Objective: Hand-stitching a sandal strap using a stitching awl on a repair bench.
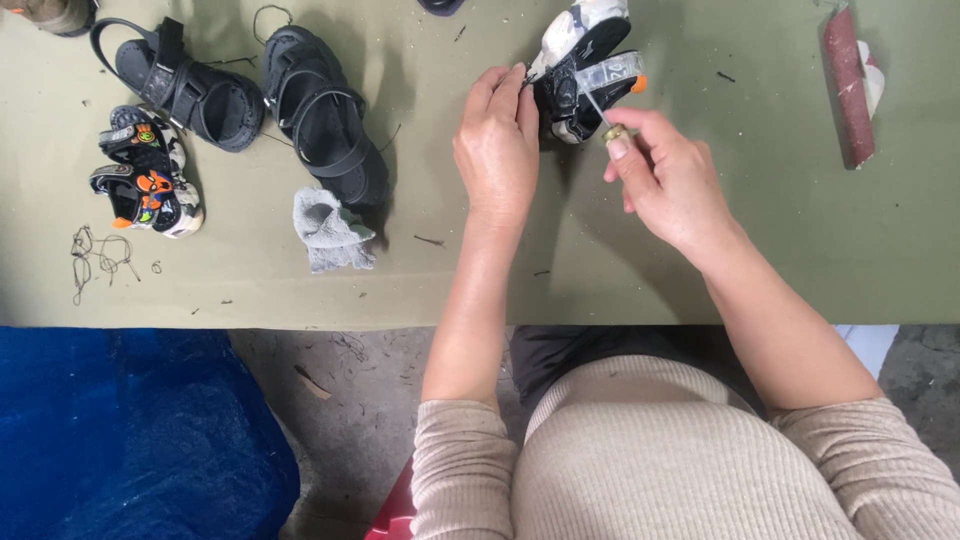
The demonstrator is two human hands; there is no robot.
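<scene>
The left hand point(497, 140) closes its fingertips on the near edge of a small black-and-white child's sandal point(585, 75), which lies on the olive-green table point(700, 260) just beyond both hands. The right hand point(668, 178) pinches a thin metal awl point(603, 115) by its brass-coloured ferrule between thumb and forefinger; the shaft runs up and away from the grip to the sandal's grey strap, where the tip seems to touch, though the exact contact point is too small to make out. An orange spot shows on the strap just beyond the tool's tip.

Left of the left hand, near it, a crumpled grey cloth point(328, 232) lies against a black adult sandal point(325, 115). A second black sandal point(180, 80) sits further left, and nearer the table edge from it lies a second child's sandal point(148, 183) with orange and black markings. Loose dark threads point(100, 255) curl beside that. Well off to the right of the right hand, a reddish-brown roll of abrasive paper point(848, 85) lies on the table. Under the table edge, at lower left, a blue plastic sheet point(130, 440) covers the floor.
</scene>
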